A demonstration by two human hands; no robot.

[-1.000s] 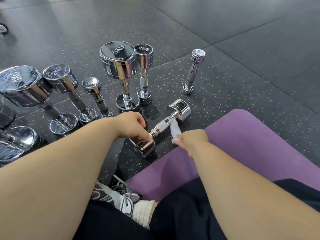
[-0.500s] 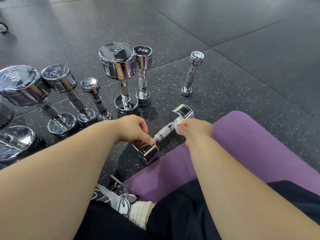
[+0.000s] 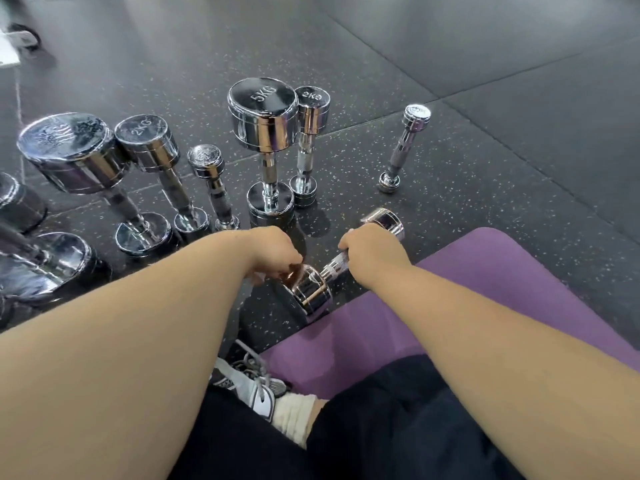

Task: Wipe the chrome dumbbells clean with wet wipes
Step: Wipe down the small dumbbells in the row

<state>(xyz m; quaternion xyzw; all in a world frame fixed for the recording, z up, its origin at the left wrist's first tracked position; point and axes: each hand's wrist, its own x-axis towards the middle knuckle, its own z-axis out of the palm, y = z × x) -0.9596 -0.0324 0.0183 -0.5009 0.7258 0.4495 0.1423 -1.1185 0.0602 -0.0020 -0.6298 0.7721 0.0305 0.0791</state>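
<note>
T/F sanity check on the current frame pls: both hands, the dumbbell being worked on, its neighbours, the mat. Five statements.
1. The near dumbbell is on its side, not on end. True.
2. The right hand is wrapped round its handle. True.
3. The left hand holds the 5KG dumbbell. False: it grips the near dumbbell's closer head, and the 5KG dumbbell stands untouched behind.
4. The 2KG dumbbell next to the 5KG one lies flat. False: the 2KG dumbbell stands on end.
5. A purple mat lies to the right of the near dumbbell. True.
</note>
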